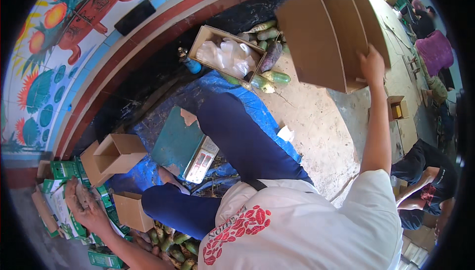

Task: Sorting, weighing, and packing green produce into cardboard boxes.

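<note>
At the upper right, my right hand (372, 66) is closed on the edge of a large brown cardboard box (311, 35), tilted with its flaps standing open. At the lower left, my left hand (85, 204) has its fingers spread over a heap of green and white cartons (53, 210); I cannot tell whether it touches them. Close to that hand are an open cardboard box (123, 152) and another small cardboard box (132, 211). Between my legs and the wall lies a teal platform scale (168, 136) with a lit display panel.
A carton of clear plastic bags (204, 37) stands ahead, beside green radishes (276, 76) and a blue bottle (189, 63). More radishes (174, 251) lie beside my leg. Blue tarp (260, 104) covers part of the floor. A person in black (429, 171) is at the right.
</note>
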The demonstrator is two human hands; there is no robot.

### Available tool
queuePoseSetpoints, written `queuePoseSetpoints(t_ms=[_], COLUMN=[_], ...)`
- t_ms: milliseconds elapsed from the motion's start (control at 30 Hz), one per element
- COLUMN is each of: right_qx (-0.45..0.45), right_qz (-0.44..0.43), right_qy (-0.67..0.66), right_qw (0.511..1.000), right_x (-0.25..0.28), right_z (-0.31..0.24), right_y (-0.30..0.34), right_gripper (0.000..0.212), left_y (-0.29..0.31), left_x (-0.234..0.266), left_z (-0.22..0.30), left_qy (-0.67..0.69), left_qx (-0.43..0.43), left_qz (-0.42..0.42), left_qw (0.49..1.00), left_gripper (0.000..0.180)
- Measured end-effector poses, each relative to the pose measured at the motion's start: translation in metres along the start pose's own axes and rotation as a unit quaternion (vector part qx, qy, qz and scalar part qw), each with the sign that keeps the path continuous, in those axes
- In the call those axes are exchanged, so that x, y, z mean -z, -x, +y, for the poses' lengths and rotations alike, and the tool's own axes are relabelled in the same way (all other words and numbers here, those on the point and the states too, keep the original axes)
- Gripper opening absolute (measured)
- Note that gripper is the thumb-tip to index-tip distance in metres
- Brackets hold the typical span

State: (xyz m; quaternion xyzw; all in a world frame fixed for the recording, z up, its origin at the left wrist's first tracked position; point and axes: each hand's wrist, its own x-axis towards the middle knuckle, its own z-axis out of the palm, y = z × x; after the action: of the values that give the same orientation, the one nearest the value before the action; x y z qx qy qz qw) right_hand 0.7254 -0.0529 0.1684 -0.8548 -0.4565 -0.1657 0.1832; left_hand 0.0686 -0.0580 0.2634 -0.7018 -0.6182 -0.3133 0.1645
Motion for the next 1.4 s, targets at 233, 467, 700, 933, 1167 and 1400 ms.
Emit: queuePoseSetpoints(t_ms=[233, 467, 700, 933, 1167, 1400], right_qx=[-0.183, -0.223, -0.21, -0.139, -0.08, -0.034], right_qz=[-0.213, -0.237, -0.189, -0.155, -0.121, -0.144], right_qy=[0.095, 0.085, 0.029, -0.016, -0.002, 0.017], right_qw=[0.955, 0.942, 0.959, 0.978, 0.989, 0.989], right_x=[-0.081, -0.112, -0.133, -0.165, -0.187, -0.218], right_z=[0.049, 0.062, 0.059, 0.038, -0.03, -0.078], right_y=[0.071, 0.073, 0.024, -0.031, -0.077, -0.101], right_gripper=[0.027, 0.027, 0.029, 0.03, 0.031, 0.026], left_y=[0.041, 0.077, 0.095, 0.109, 0.12, 0.116], left_x=[-0.006, -0.017, -0.023, -0.034, -0.034, -0.04], left_z=[-0.048, -0.072, -0.082, -0.083, -0.098, -0.077], left_qy=[-0.077, -0.088, -0.092, -0.127, -0.176, -0.169], left_qx=[0.084, 0.165, 0.193, 0.192, 0.195, 0.206], left_qz=[-0.058, -0.084, -0.094, -0.101, -0.149, -0.151], left_qw=[0.992, 0.979, 0.972, 0.968, 0.953, 0.952], left_gripper=[0.022, 0.019, 0.017, 0.015, 0.018, 0.01])
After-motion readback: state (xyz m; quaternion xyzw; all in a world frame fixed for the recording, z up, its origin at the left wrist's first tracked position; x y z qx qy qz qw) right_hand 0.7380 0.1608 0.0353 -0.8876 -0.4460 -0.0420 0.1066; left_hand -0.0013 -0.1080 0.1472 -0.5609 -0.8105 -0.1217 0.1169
